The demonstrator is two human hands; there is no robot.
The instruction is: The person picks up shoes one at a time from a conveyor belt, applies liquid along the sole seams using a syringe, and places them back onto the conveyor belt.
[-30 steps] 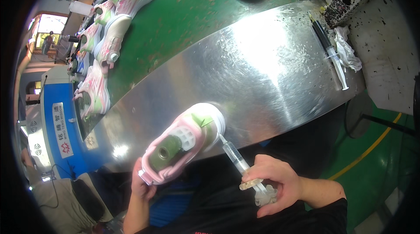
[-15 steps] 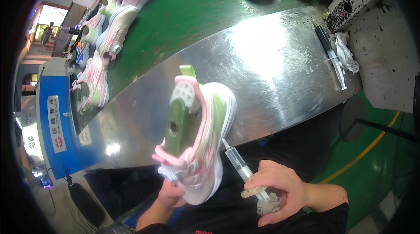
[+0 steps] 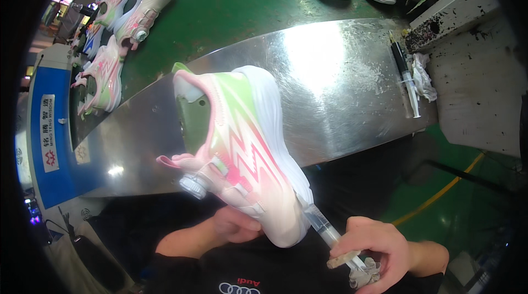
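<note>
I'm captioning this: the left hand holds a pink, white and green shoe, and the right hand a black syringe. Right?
Only the colour is wrong: in the head view, the right hand holds a clear syringe. The left hand holds the shoe.

So, two bits of print can be made out. Over at 9 o'clock, a white label (image 3: 45, 143) is stuck on a blue panel (image 3: 55, 82). It's printed with a column of big dark Chinese characters, turned sideways and read from the bottom up. Smaller dark Latin capitals are run alongside them, on the 3 o'clock side, and a red emblem (image 3: 50, 158) is set at the label's 6 o'clock end. Down at 6 o'clock, a short red word (image 3: 248, 282) is shown upside down on a black shirt (image 3: 187, 272), with pale linked rings (image 3: 239, 289) printed just below it, partly cut off by the frame edge.
</note>
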